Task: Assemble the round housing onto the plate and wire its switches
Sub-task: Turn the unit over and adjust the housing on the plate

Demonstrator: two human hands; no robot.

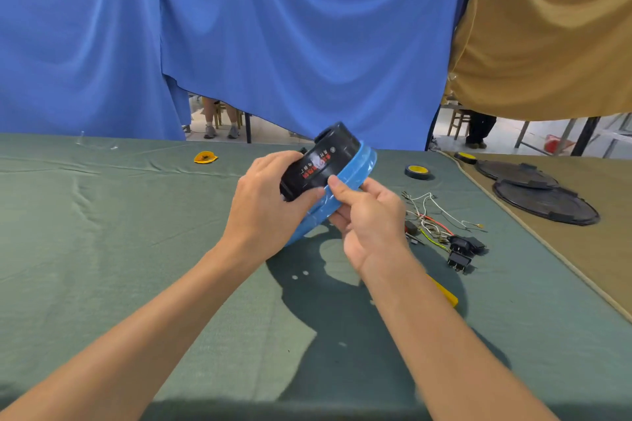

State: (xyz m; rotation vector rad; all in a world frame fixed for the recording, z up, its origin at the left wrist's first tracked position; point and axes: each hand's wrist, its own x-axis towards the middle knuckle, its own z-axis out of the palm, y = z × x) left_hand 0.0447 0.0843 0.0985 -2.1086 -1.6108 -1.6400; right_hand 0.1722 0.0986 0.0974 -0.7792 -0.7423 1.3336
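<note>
While beside switches [463, 251], tangled wires [431, 215].

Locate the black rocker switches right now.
Head view: the black rocker switches lie on the green tablecloth, right of the right hand, at the near end of the loose coloured wires.

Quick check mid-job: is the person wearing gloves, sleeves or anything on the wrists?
No. The left hand and right hand are bare, with no gloves or visible rings. Neither wrist carries a watch or band. The left forearm and right forearm are uncovered down to the frame's bottom edge; no sleeve shows.
</note>
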